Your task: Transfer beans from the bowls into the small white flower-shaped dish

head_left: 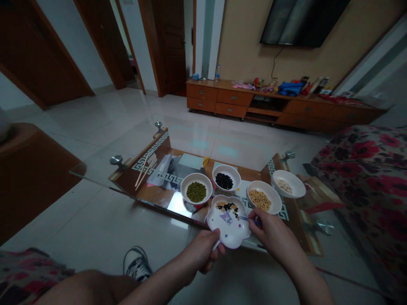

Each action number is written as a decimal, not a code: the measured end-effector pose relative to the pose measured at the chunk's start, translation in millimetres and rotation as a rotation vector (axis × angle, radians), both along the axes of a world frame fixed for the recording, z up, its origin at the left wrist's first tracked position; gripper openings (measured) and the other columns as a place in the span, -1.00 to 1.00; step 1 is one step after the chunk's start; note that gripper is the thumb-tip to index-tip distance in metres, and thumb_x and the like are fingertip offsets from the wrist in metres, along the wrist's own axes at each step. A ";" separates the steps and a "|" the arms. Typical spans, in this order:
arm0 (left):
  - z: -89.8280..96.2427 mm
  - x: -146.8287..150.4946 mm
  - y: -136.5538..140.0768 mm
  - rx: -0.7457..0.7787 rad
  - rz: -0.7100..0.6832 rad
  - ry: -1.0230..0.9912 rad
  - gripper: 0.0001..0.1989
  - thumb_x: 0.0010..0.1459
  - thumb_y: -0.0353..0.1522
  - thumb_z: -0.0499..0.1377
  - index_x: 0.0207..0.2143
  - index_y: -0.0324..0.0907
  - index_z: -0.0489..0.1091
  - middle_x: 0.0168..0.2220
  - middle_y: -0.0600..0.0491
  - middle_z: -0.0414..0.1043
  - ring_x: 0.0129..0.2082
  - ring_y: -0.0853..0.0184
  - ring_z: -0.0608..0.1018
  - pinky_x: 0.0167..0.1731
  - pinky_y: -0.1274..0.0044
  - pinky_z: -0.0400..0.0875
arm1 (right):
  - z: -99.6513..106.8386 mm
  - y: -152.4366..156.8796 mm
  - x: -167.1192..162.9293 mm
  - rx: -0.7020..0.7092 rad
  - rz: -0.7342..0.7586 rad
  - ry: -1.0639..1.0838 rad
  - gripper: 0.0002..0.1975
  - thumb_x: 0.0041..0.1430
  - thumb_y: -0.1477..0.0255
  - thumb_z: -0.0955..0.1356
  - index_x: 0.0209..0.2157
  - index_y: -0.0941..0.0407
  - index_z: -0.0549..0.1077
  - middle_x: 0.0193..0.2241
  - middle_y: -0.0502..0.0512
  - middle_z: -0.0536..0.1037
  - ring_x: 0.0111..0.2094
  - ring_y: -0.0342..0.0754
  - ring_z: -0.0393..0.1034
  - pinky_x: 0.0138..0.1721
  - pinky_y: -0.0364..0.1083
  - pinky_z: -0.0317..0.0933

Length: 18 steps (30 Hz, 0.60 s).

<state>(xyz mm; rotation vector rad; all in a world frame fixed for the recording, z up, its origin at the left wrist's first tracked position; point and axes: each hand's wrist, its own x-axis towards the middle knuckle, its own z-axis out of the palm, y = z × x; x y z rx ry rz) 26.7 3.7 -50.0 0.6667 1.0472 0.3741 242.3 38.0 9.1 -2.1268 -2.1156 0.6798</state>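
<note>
My left hand (210,250) grips a white flower-shaped plate (232,237) by its near left side, thumb on top. A cartoon figure is printed on the plate, and mixed yellow and black beans (228,207) lie toward its far side. In my right hand (264,226) are slim tweezers (244,218), pinched between thumb and fingers, their tips over the plate beside the beans. Beyond the plate stand white bowls: one with green beans (196,192), one with black beans (224,181), one with yellow soybeans (260,199). A fourth bowl (295,191) at the right holds pale pieces.
The bowls stand on a glass-topped table (127,186) with metal knobs at its corners. Wooden chopsticks (145,171) and clear plastic wrapping (163,169) lie at its left. A flowered sofa cover (365,156) is at the right; a low TV cabinet (233,98) runs along the wall.
</note>
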 end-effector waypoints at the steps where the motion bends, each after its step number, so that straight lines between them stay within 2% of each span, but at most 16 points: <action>1: 0.2 0.2 0.2 0.001 -0.001 0.000 -0.46 0.09 0.12 -0.07 -0.45 -0.17 0.30 -0.72 0.27 0.00 -0.83 0.55 -0.01 -0.76 0.63 -0.21 | -0.4 0.1 0.2 0.001 -0.003 0.001 -0.83 0.11 0.33 0.23 -0.37 0.07 0.41 -0.41 0.10 0.55 -0.36 -0.02 0.42 -0.43 -0.15 0.06; 10: 2.4 0.8 1.2 0.001 0.000 0.002 -0.45 0.07 0.13 -0.07 -0.46 -0.17 0.30 -0.72 0.27 0.00 -0.83 0.56 -0.01 -0.74 0.64 -0.20 | -4.3 -0.2 1.3 0.010 0.017 0.020 -0.83 0.12 0.33 0.22 -0.36 0.07 0.40 -0.40 0.09 0.55 -0.34 -0.02 0.42 -0.40 -0.14 0.09; 18: -0.5 0.7 -0.6 0.015 -0.003 -0.002 -0.43 0.04 0.15 -0.06 -0.45 -0.17 0.31 -0.72 0.27 0.01 -0.84 0.55 0.02 -0.75 0.64 -0.19 | 1.0 -1.0 1.8 0.025 0.016 0.016 -0.83 0.14 0.33 0.22 -0.37 0.07 0.40 -0.42 0.09 0.54 -0.38 -0.04 0.42 -0.42 -0.15 0.08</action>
